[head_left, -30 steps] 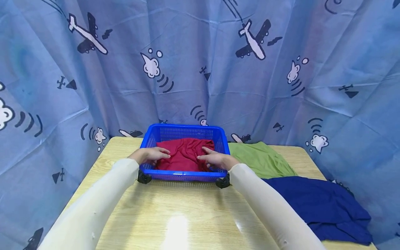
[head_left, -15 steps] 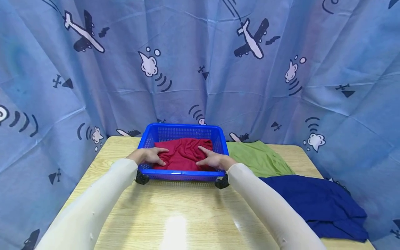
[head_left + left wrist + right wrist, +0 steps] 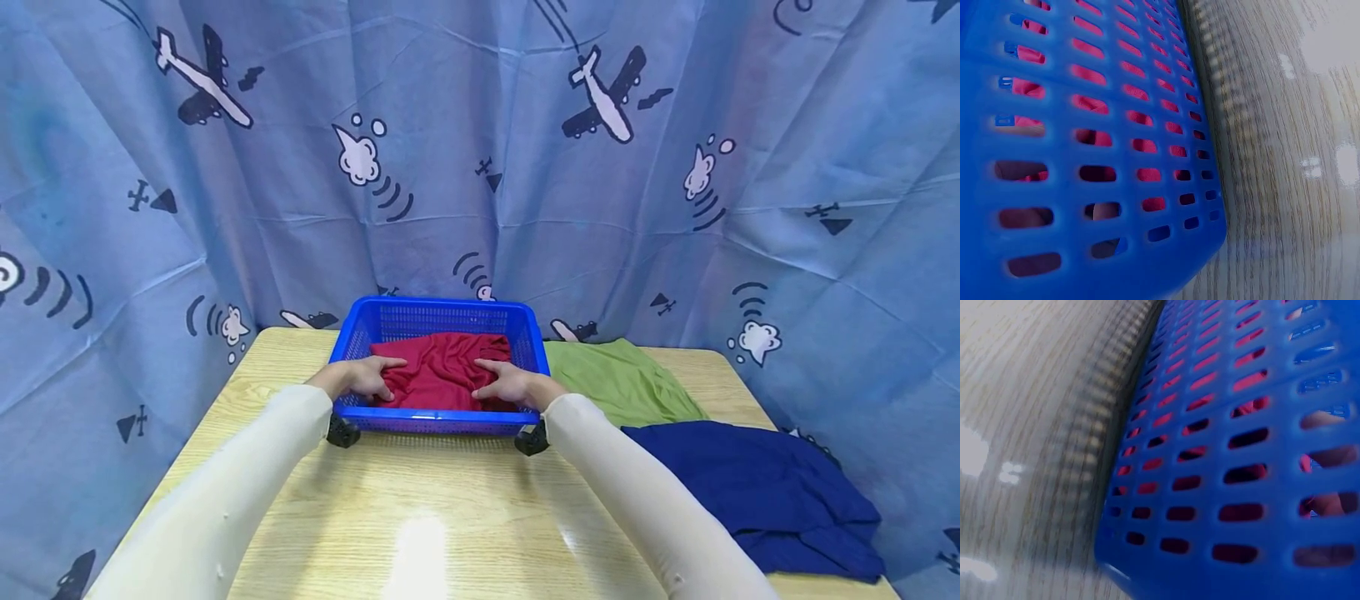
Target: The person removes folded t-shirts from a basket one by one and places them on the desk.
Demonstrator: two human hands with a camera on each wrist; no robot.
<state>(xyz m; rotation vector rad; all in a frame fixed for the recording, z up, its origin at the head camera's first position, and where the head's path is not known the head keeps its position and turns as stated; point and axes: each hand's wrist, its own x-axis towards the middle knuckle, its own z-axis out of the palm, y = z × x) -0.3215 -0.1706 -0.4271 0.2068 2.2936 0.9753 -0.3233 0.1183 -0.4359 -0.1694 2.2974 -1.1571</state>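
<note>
A crumpled red cloth lies inside a blue plastic basket with slotted walls. My left hand reaches over the basket's left front corner and touches the cloth's left side, thumb and forefinger spread apart. From the other side my right hand rests on the cloth's right side, thumb and forefinger likewise apart. The other fingers of both hands are largely hidden. In the left wrist view the basket wall covers most of the hand, with red cloth showing through the slots. The right wrist view has the basket wall in front of the hand too.
A green cloth lies on the wooden table just right of the basket. Nearer the front right, a dark blue cloth is spread to the table's edge. A blue patterned curtain hangs behind and around the table.
Both hands have settled lower into the basket on the cloth's sides, and the left thumb and forefinger have spread apart. The view has shifted slightly. The basket stays in place.
</note>
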